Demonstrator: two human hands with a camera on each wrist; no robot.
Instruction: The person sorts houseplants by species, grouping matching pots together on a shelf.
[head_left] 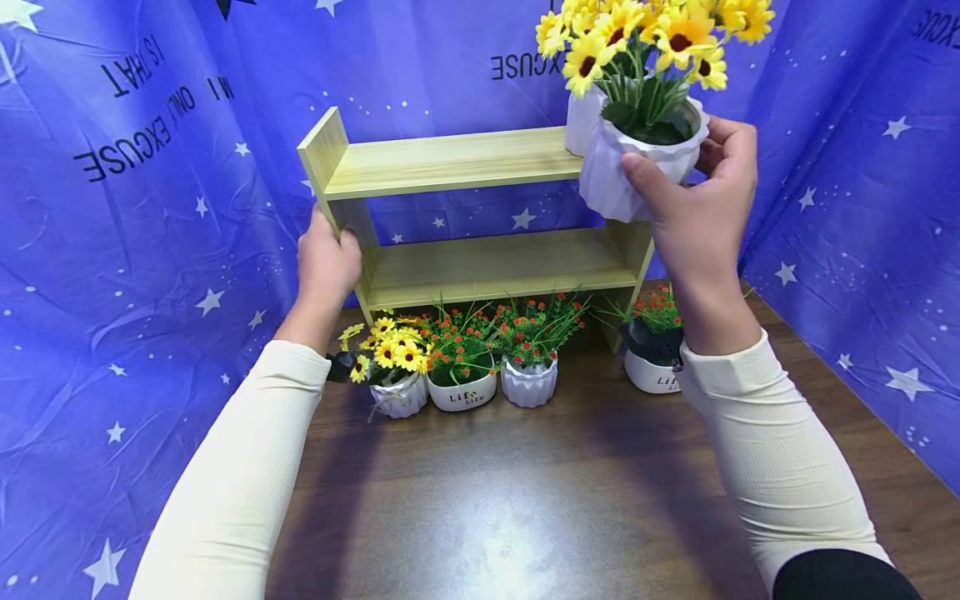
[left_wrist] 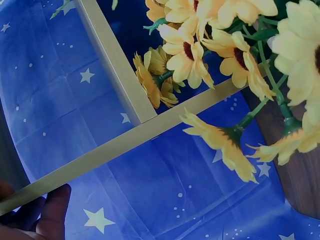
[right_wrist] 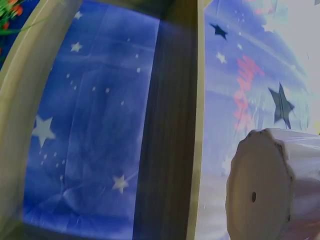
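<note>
White and ridged, a pot of yellow flowers (head_left: 611, 179) is clamped in the right hand (head_left: 708, 196), before the right end of the wooden shelf unit (head_left: 495, 265), whose top board (head_left: 450, 164) bears another white pot (head_left: 580, 125). The left hand (head_left: 327, 262) grips the unit's left side panel (head_left: 322, 154). Four potted plants (head_left: 461, 392) stand on the table (head_left: 450, 483) below.

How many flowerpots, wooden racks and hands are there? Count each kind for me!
Wooden rack: 1
Flowerpots: 6 (1 held in the right hand, 1 on the rack's top board, 4 on the table)
Hands: 2 (that one, plus the left hand gripping the rack)
Total: 9
</note>
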